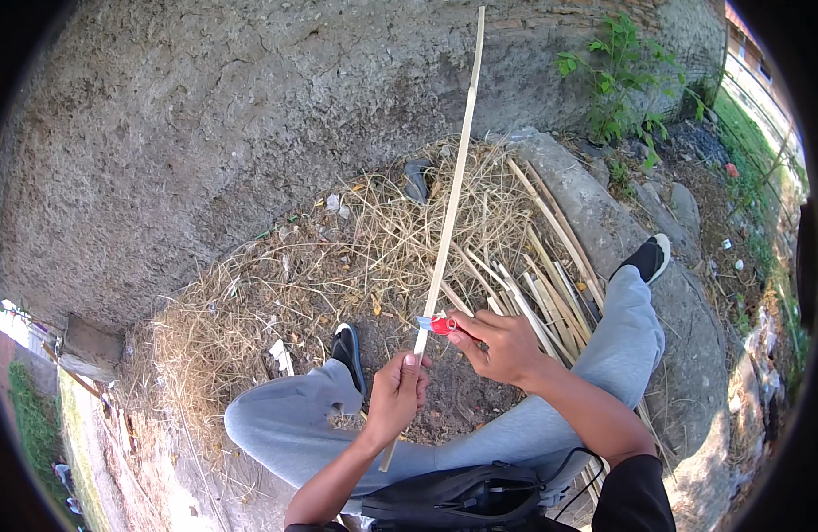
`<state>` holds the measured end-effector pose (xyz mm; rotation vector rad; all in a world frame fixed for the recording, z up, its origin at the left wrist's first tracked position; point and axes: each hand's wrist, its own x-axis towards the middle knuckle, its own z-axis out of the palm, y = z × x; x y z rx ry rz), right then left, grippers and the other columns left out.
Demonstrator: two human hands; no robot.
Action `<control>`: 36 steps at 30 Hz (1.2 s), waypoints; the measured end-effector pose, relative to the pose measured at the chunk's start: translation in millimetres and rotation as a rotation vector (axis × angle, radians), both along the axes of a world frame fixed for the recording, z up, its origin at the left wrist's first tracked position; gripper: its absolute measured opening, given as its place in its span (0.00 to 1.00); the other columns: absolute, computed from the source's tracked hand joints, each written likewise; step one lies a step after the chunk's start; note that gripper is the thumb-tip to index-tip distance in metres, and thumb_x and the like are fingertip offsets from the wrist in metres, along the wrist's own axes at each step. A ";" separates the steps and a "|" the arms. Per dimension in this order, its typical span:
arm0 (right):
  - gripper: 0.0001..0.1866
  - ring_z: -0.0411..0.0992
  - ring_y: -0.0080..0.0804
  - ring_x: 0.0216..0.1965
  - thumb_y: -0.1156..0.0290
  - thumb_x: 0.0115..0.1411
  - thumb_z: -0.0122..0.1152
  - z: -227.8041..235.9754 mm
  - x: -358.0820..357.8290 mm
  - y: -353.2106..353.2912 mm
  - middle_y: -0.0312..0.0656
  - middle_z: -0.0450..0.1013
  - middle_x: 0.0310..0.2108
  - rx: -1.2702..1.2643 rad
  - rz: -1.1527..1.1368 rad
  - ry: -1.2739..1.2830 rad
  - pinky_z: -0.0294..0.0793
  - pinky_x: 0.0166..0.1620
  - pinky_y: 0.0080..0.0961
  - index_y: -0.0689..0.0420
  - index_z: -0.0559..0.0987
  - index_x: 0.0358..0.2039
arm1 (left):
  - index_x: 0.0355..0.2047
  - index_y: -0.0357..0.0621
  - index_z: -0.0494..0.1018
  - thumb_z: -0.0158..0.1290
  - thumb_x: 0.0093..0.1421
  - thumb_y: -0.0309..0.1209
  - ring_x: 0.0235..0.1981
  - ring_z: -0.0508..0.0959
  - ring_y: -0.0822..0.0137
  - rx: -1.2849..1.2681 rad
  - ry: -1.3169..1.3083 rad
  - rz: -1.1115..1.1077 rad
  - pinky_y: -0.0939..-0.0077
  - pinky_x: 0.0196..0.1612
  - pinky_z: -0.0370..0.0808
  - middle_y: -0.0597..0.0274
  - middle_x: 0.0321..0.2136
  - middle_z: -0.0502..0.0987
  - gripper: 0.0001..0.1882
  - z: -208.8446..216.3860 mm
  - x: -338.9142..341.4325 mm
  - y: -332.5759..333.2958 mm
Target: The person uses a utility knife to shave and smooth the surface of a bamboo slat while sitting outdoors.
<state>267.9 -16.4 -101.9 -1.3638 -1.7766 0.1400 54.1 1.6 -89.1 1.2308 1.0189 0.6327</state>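
My left hand (pixel 397 395) is closed round the lower part of a long, pale bamboo strip (pixel 456 177). The strip rises upward and slightly right, past the shavings toward the wall, and its short lower end sticks out below my fist. In my right hand (pixel 502 346) is a small red cutter knife (pixel 442 325), gripped between thumb and fingers. Its bluish blade lies against the strip just above my left hand. Most of the knife's handle is hidden in my fingers.
Thin shavings (pixel 382 222) cover the ground before me. A pile of split bamboo strips (pixel 551 301) lies to the right, beside a large stone (pixel 568 177). A rough wall (pixel 205 106) stands ahead. My bent legs and a black bag (pixel 453 501) are close below my hands.
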 end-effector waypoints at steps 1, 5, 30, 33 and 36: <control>0.16 0.68 0.32 0.14 0.62 0.63 0.66 0.2 -0.1 -0.2 0.37 0.73 0.20 0.018 -0.005 -0.008 0.66 0.19 0.30 0.57 0.84 0.47 | 0.41 0.37 0.69 0.38 0.77 0.38 0.15 0.62 0.81 0.000 0.001 -0.001 0.82 0.17 0.59 0.71 0.19 0.64 0.16 0.0 0.0 -0.9; 0.16 0.67 0.32 0.14 0.61 0.60 0.68 -3.3 -1.5 1.1 0.36 0.73 0.20 0.158 -0.014 0.042 0.66 0.19 0.29 0.56 0.84 0.45 | 0.40 0.38 0.67 0.37 0.77 0.39 0.15 0.61 0.81 0.033 -0.014 -0.029 0.82 0.17 0.58 0.71 0.19 0.62 0.17 2.1 -1.6 -3.2; 0.16 0.68 0.26 0.14 0.60 0.55 0.72 3.4 -3.1 -5.5 0.31 0.71 0.19 0.160 -0.100 -0.129 0.65 0.18 0.24 0.51 0.85 0.42 | 0.37 0.40 0.63 0.35 0.77 0.40 0.11 0.51 0.80 -0.216 -0.149 -0.066 0.77 0.14 0.46 0.73 0.16 0.53 0.17 17.7 -11.5 -9.0; 0.15 0.68 0.26 0.14 0.60 0.55 0.72 2.2 -2.8 -5.0 0.31 0.71 0.19 0.184 -0.097 -0.127 0.65 0.18 0.24 0.52 0.85 0.42 | 0.37 0.40 0.63 0.35 0.77 0.40 0.11 0.51 0.81 -0.193 -0.165 -0.084 0.78 0.14 0.46 0.73 0.16 0.53 0.17 16.0 -13.7 -9.4; 0.15 0.67 0.25 0.13 0.61 0.55 0.71 2.9 -2.2 -4.5 0.31 0.71 0.18 0.204 -0.092 -0.122 0.65 0.18 0.23 0.52 0.85 0.42 | 0.37 0.40 0.63 0.35 0.77 0.40 0.11 0.51 0.81 -0.138 -0.129 -0.066 0.78 0.14 0.46 0.73 0.16 0.53 0.17 18.6 -11.5 -12.7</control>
